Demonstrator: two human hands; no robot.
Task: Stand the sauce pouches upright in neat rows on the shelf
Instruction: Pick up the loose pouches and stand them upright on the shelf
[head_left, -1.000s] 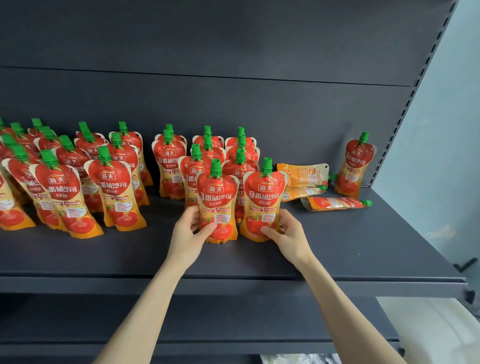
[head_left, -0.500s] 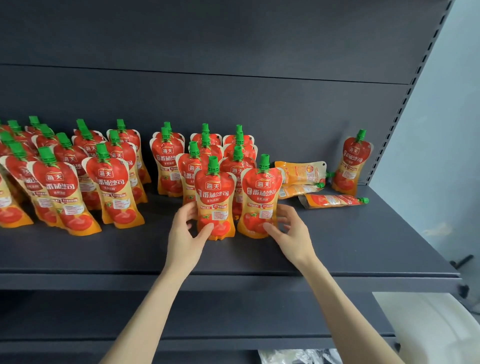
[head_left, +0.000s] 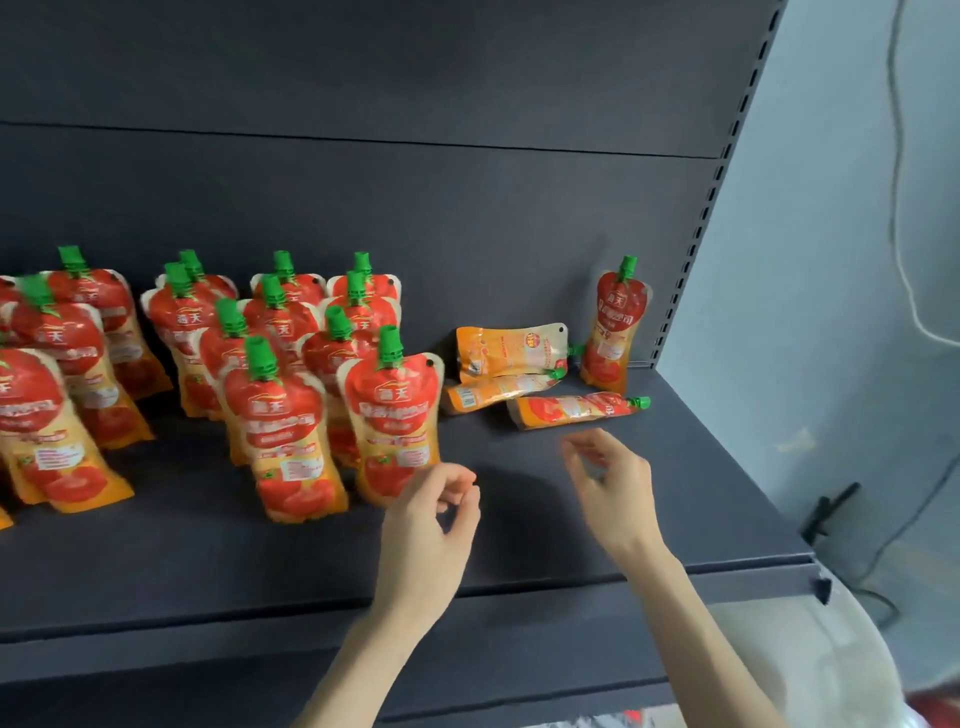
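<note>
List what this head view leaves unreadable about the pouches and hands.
- Leftmost pouches: cut by the left edge in the head view; row length unknown.
- Rear pouches: only caps and tops show behind the front pouches.
- Lying pouches: head view, the middle one mostly covered by the top one.
- Right hand: motion blur smears its fingers; their pose is unclear.

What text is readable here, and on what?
"海天": logo on the front right red-and-orange foil pouch with green cap, the front left pouch and the lone upright pouch at far right.
White line under each logo: blurred, unreadable.
Print on the orange pouches lying flat: too small to read.
Nothing else legible.
</note>
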